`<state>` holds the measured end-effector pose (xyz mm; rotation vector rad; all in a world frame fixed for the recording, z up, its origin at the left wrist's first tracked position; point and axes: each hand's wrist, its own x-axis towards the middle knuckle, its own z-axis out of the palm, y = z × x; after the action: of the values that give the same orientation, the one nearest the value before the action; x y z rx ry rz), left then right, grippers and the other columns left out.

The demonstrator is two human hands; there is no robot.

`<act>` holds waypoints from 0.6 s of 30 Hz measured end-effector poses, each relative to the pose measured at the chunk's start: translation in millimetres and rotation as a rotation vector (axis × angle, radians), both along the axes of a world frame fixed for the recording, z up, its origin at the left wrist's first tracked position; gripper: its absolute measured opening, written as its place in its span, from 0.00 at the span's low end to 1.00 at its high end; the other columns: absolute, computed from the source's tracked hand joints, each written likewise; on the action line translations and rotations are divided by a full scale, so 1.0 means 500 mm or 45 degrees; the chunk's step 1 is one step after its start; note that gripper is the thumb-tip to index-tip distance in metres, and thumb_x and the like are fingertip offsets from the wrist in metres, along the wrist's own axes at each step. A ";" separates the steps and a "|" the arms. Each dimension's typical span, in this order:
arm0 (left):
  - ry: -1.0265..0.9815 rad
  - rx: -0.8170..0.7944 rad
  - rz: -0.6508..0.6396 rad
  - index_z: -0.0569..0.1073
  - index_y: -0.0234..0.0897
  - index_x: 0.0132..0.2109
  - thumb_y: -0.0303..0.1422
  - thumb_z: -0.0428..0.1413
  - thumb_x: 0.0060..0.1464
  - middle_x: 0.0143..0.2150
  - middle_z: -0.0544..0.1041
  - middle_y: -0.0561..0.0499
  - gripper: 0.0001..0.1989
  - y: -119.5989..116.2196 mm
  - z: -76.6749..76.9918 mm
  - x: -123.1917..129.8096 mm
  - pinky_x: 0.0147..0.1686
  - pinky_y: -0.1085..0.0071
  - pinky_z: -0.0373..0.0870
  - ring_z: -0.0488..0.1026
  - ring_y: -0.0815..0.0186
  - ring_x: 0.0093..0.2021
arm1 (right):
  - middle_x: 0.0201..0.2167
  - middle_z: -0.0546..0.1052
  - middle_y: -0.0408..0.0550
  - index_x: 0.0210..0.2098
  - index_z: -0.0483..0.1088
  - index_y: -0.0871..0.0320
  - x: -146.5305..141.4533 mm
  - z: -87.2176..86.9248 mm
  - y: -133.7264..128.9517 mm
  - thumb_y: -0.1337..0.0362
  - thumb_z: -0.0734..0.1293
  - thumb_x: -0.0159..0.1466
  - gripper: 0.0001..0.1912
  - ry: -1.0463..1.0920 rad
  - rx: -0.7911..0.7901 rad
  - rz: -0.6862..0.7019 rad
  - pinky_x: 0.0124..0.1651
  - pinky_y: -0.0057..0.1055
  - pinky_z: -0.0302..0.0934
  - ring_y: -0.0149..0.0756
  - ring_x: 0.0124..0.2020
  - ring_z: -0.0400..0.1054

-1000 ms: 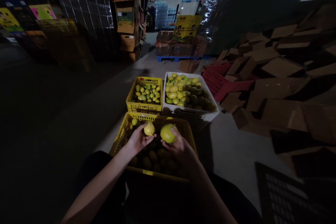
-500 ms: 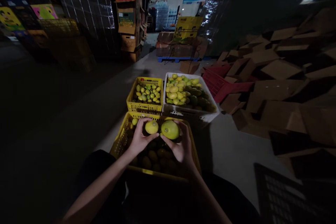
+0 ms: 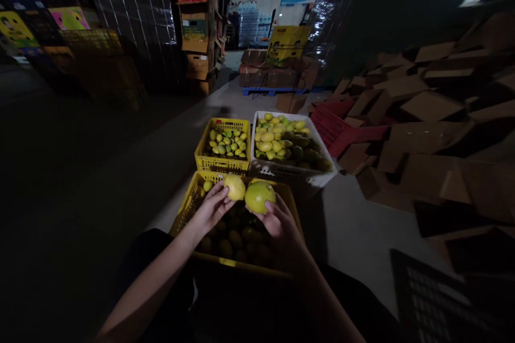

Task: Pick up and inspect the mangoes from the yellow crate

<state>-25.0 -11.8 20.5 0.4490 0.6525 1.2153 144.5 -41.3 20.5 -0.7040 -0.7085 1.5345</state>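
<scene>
My left hand (image 3: 214,208) grips a pale yellow lemon (image 3: 234,187). In my right hand (image 3: 279,218) is a larger, greener lemon (image 3: 259,196), held right beside the first one. Both fruits are above the near yellow crate (image 3: 183,211), where many more lemons (image 3: 236,237) lie in shadow. Behind it, a smaller-looking yellow crate (image 3: 222,164) holds yellow and green lemons (image 3: 227,142). To its right a white crate (image 3: 293,172) is heaped with lemons (image 3: 273,136).
Empty cardboard boxes (image 3: 426,139) are piled on the right beside a red crate (image 3: 332,126). Stacked cartons (image 3: 196,32) stand at the back left. A blue pallet (image 3: 273,90) carries wrapped packs and a yellow box (image 3: 287,43). Grey floor (image 3: 161,155) surrounds the crates.
Both lemons have been turned in my fingers, showing other sides. The left one has risen slightly, and my right hand now grips its lemon from lower down.
</scene>
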 end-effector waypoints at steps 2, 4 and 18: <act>-0.064 -0.060 -0.016 0.74 0.35 0.38 0.25 0.61 0.49 0.38 0.78 0.51 0.08 0.001 0.003 -0.002 0.43 0.70 0.74 0.76 0.69 0.36 | 0.43 0.77 0.45 0.44 0.71 0.52 0.003 0.003 0.003 0.61 0.73 0.51 0.21 0.070 -0.029 0.015 0.49 0.38 0.64 0.41 0.47 0.70; -0.088 -0.099 -0.033 0.74 0.34 0.39 0.24 0.58 0.51 0.39 0.78 0.48 0.06 0.001 0.006 -0.002 0.44 0.68 0.75 0.77 0.66 0.37 | 0.43 0.78 0.45 0.44 0.72 0.52 0.009 0.003 0.006 0.61 0.73 0.51 0.20 0.089 -0.077 0.020 0.50 0.38 0.63 0.41 0.47 0.71; 0.137 -0.054 -0.037 0.75 0.33 0.44 0.29 0.56 0.57 0.44 0.78 0.45 0.08 -0.002 -0.010 0.018 0.50 0.70 0.72 0.76 0.67 0.43 | 0.33 0.79 0.47 0.32 0.73 0.57 0.010 -0.039 0.018 0.53 0.77 0.40 0.23 -0.033 -0.379 -0.113 0.34 0.37 0.71 0.43 0.33 0.75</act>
<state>-16.0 -12.6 15.5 0.4893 0.7598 1.1541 149.6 -32.4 1.1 -0.9657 -0.4648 1.5672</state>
